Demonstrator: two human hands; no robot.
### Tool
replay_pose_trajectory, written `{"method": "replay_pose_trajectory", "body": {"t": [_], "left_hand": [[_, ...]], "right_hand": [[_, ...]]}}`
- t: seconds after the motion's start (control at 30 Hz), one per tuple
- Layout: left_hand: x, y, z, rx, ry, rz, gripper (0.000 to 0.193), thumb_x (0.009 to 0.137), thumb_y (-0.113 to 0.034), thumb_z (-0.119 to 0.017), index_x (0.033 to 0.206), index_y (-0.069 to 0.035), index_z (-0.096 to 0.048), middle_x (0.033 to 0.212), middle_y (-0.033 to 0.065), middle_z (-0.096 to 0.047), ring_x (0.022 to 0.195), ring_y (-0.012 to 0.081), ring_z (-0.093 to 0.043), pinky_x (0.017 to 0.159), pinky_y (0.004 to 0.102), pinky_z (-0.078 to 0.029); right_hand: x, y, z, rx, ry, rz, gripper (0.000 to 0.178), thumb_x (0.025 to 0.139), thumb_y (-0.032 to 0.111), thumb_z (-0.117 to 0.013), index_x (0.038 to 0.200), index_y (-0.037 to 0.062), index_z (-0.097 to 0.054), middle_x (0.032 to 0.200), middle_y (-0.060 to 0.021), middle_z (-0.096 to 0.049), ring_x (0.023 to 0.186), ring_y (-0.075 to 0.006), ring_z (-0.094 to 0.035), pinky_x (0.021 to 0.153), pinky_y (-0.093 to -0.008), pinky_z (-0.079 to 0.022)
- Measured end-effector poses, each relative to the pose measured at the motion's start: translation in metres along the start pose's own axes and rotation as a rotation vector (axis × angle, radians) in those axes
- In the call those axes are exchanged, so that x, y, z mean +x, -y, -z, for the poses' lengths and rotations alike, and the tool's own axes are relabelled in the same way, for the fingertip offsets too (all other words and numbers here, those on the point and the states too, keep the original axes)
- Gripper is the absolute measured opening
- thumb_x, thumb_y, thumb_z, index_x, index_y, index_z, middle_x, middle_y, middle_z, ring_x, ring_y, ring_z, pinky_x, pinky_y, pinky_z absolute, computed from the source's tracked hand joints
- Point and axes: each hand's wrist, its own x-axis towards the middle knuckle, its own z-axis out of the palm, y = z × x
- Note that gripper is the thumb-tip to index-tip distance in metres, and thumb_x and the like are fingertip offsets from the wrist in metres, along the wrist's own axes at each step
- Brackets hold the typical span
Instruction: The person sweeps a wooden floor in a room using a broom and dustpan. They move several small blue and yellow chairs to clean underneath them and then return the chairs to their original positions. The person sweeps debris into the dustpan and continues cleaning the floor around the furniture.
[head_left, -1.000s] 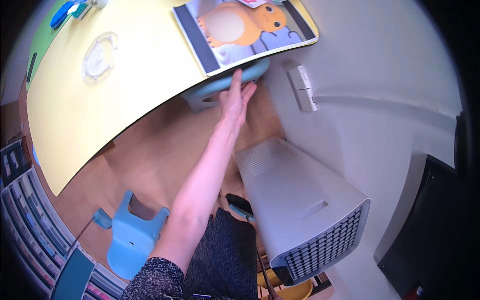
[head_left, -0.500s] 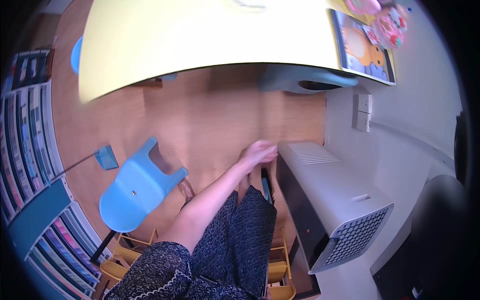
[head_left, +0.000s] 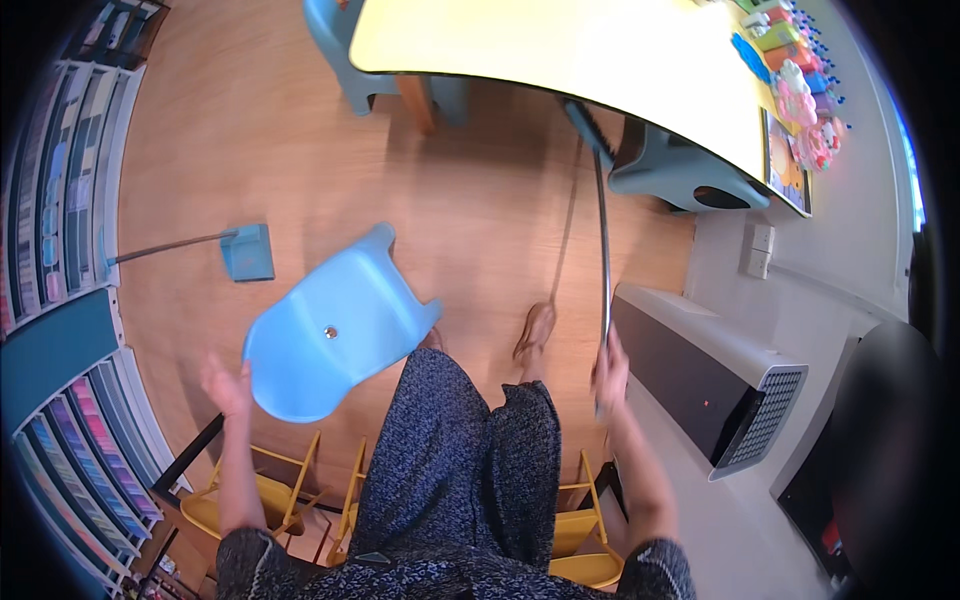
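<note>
My right hand [head_left: 611, 372] is wrapped around the metal handle of a long broom [head_left: 604, 230]. The broom reaches away from me, and its blue head [head_left: 588, 130] is at the front edge of the yellow table, partly beneath it. On the other side, my left hand [head_left: 228, 385] is slightly blurred, fingers apart and holding nothing. It is beside the rounded end of a light-blue child's chair [head_left: 335, 325]; whether it touches the chair I cannot tell. The chair lies tipped on the wooden floor by my legs.
A blue dustpan [head_left: 248, 252] with a long handle stands left of the chair, near the shelves [head_left: 120, 180]. Ahead is the yellow table [head_left: 520, 40] with another blue chair [head_left: 690, 172] under it. A white appliance [head_left: 715, 350] flanks my right; yellow chairs [head_left: 265, 500] are behind.
My left hand has swung from in front of the appliance back to the left, beside the chair. My right hand has come into view holding the broom. The view has shifted.
</note>
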Motion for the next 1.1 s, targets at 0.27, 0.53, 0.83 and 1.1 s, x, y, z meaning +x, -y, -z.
{"method": "replay_pose_trajectory", "body": {"t": [0.27,0.53,0.83,1.1], "left_hand": [[-0.038,0.126,-0.060,-1.087,0.699,0.756,0.099,0.075,-0.047,-0.074,0.146,-0.010,-0.017,0.141,0.0151,-0.037,0.130,0.0332,-0.035,0.105,0.0481,-0.031],[-0.080,0.133,-0.179,-1.425,0.734,0.977,0.077,0.078,-0.035,-0.074,0.138,-0.006,-0.036,0.135,0.0123,-0.045,0.122,0.0248,-0.045,0.101,0.0374,-0.039],[-0.071,0.110,-0.136,-1.037,0.772,0.615,0.067,0.076,-0.038,-0.071,0.127,-0.001,-0.047,0.117,0.0147,-0.058,0.101,0.0229,-0.060,0.074,0.0385,-0.052],[-0.041,-0.022,-0.013,-0.855,0.845,0.406,0.051,0.078,-0.028,-0.070,0.115,0.004,-0.057,0.100,0.0155,-0.066,0.082,0.0229,-0.066,0.063,0.0335,-0.054]], "right_hand": [[0.127,0.030,-0.077,-0.505,-0.136,0.078,0.039,0.094,0.022,-0.045,0.131,0.0139,-0.049,0.055,-0.0093,-0.053,0.042,-0.0188,-0.052,0.038,-0.0345,-0.042],[-0.176,-0.002,-0.058,-0.701,0.351,0.039,0.056,0.089,0.006,-0.049,0.142,0.0160,-0.034,0.082,-0.0293,-0.059,0.073,-0.0349,-0.065,0.063,-0.0373,-0.048],[-0.137,0.082,-0.099,-0.603,0.370,0.035,0.050,0.091,0.008,-0.048,0.140,0.0168,-0.038,0.071,-0.0289,-0.053,0.059,-0.0391,-0.059,0.055,-0.0375,-0.046],[-0.014,0.051,-0.118,-0.841,0.315,0.187,0.053,0.090,0.015,-0.047,0.140,0.0294,-0.035,0.073,-0.0235,-0.061,0.067,-0.0427,-0.058,0.063,-0.0514,-0.047]]}}
